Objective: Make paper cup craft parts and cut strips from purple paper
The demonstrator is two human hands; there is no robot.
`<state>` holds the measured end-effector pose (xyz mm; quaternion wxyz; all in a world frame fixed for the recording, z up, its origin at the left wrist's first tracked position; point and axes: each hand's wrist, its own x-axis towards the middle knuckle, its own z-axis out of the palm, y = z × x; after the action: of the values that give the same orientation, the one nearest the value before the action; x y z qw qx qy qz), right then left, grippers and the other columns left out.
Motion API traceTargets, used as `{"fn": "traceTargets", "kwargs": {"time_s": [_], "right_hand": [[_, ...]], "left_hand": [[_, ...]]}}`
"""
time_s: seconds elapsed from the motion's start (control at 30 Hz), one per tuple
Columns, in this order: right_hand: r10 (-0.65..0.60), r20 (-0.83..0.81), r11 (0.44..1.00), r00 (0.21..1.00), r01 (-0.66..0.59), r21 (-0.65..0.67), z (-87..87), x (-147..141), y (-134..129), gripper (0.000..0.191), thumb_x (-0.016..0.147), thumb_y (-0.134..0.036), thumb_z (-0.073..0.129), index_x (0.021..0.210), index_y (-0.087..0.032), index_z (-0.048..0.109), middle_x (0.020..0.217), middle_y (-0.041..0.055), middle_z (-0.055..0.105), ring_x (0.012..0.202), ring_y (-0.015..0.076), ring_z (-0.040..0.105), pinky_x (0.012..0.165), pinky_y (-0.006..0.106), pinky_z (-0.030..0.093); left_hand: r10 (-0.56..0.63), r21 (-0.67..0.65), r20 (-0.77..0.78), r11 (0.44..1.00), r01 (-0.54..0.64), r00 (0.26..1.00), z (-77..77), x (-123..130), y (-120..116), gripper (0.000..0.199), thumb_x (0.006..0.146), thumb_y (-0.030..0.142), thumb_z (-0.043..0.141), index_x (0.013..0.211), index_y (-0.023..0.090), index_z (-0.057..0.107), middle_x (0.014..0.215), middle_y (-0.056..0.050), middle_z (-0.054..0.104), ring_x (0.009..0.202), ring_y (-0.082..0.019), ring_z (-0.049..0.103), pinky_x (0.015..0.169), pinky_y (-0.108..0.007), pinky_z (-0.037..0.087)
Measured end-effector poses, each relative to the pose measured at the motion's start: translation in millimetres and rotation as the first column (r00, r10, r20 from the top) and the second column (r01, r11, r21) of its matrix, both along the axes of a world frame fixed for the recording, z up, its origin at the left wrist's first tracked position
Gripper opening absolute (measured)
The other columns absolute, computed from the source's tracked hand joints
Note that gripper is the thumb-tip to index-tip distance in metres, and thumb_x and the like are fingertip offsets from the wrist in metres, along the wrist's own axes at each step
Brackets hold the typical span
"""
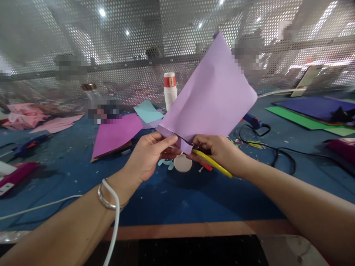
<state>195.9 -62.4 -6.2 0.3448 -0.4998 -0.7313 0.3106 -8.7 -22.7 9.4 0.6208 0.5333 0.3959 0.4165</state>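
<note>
A large sheet of light purple paper [213,88] is held up over the table, tilted, with a narrow strip along its lower left edge. My left hand [151,151] pinches that strip between thumb and fingers. My right hand [216,146] is closed round yellow-handled scissors [213,162], whose dark blades lie along the line between strip and sheet. Below the hands, a white round piece [183,163] rests on the table near light blue paper scraps [166,163] and a red bit [206,167].
Magenta paper [118,135] and light blue paper [149,111] lie left of centre. A stack of paper cups [170,90] stands behind. Blue and green sheets [296,117] are at right. Black cable [288,150] and a blue glue gun [253,121] lie nearby. A perforated metal screen [133,33] closes the back.
</note>
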Motion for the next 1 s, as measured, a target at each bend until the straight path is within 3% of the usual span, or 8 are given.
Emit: {"fn": "traceTargets", "kwargs": {"time_s": [0.1, 0.47, 0.8, 1.0], "right_hand": [[-0.006, 0.012, 1.0, 1.0, 0.006, 0.015, 0.0, 0.4, 0.8, 0.034, 0.083, -0.051, 0.073, 0.081, -0.02, 0.057, 0.065, -0.0009, 0.066, 0.056, 0.0122, 0.058, 0.051, 0.025, 0.041], [-0.028, 0.016, 0.999, 0.999, 0.028, 0.036, -2.1, 1.3, 0.5, 0.035, 0.082, -0.052, 0.073, 0.083, -0.019, 0.06, 0.068, 0.0011, 0.068, 0.06, 0.0135, 0.06, 0.054, 0.026, 0.042], [-0.075, 0.114, 0.994, 0.991, 0.064, 0.092, -0.3, -0.5, -1.0, 0.039, 0.084, -0.056, 0.069, 0.077, -0.019, 0.059, 0.057, -0.0014, 0.059, 0.053, 0.0117, 0.051, 0.051, 0.026, 0.036], [-0.072, 0.102, 0.994, 0.992, 0.063, 0.088, -2.3, -1.2, -0.2, 0.039, 0.085, -0.057, 0.067, 0.081, -0.019, 0.06, 0.064, 0.0016, 0.066, 0.057, 0.0138, 0.058, 0.052, 0.025, 0.04]], "left_hand": [[0.037, 0.017, 0.038, 0.999, -0.037, 0.999, 1.6, 0.9, 0.6, 0.014, 0.073, 0.026, 0.085, 0.072, 0.017, 0.074, 0.067, -0.001, 0.075, 0.061, -0.014, 0.071, 0.061, -0.024, 0.056], [0.004, -0.068, 0.109, 0.998, 0.004, 0.994, -2.1, 3.3, -2.5, 0.012, 0.075, 0.023, 0.083, 0.077, 0.016, 0.074, 0.074, -0.001, 0.076, 0.066, -0.013, 0.072, 0.062, -0.022, 0.056], [-0.012, -0.113, 0.126, 0.993, 0.027, 0.992, 0.6, 4.8, -1.3, 0.007, 0.081, 0.018, 0.079, 0.078, 0.015, 0.073, 0.074, -0.001, 0.075, 0.064, -0.011, 0.071, 0.06, -0.02, 0.055], [0.004, -0.158, 0.153, 0.987, 0.021, 0.988, 2.3, 4.4, -1.5, 0.01, 0.086, 0.014, 0.074, 0.077, 0.014, 0.072, 0.07, -0.001, 0.074, 0.061, -0.01, 0.071, 0.058, -0.018, 0.056]]}}
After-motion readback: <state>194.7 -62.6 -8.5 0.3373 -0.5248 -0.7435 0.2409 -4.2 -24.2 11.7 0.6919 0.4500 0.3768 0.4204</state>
